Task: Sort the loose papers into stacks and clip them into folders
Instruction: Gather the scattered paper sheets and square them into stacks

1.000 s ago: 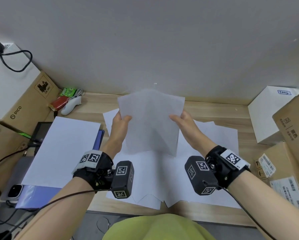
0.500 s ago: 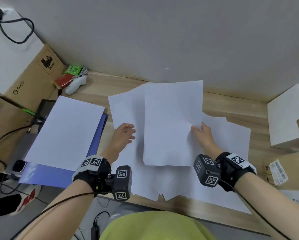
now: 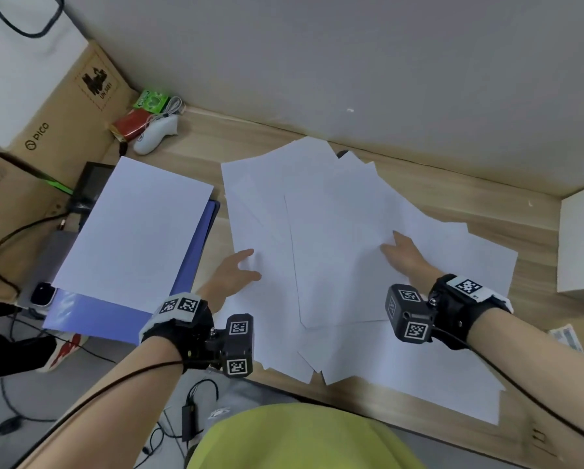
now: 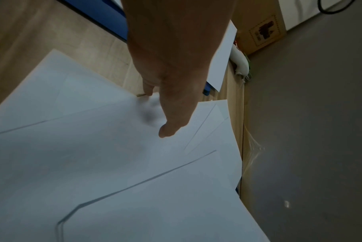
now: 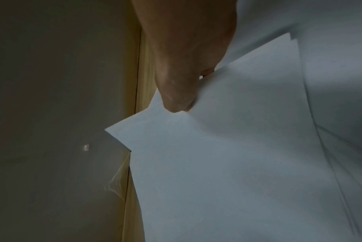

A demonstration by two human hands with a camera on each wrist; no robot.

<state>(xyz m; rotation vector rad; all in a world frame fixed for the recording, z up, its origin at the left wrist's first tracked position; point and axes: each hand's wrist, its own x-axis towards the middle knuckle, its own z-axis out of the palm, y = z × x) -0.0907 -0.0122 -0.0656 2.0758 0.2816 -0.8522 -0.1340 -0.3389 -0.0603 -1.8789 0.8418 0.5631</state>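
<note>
Loose white papers [image 3: 419, 360] lie fanned over the wooden desk [image 3: 250, 140]. My right hand [image 3: 390, 242] pinches the right edge of the top sheets [image 3: 338, 258], thumb on top and fingers beneath, as the right wrist view shows: right hand [image 5: 182, 104], top sheets [image 5: 227, 155]. These sheets lie low on the pile. My left hand [image 3: 251, 264] hovers with relaxed fingers over the pile's left edge and holds nothing; in the left wrist view the left hand [image 4: 165, 117] is just above the papers [image 4: 113, 163]. A neat white stack [image 3: 135, 228] rests on a blue folder [image 3: 91, 319] at the left.
Cardboard boxes [image 3: 57, 106] stand at the far left, with a white controller [image 3: 155, 135], red and green packets and cables beside them. A phone [image 3: 42, 294] lies by the folder. A white box [image 3: 581, 242] stands at the right. The wall runs behind the desk.
The sheets both hands held up in the air have come down onto the pile. My left hand has let go and drawn left; my right hand still pinches them.
</note>
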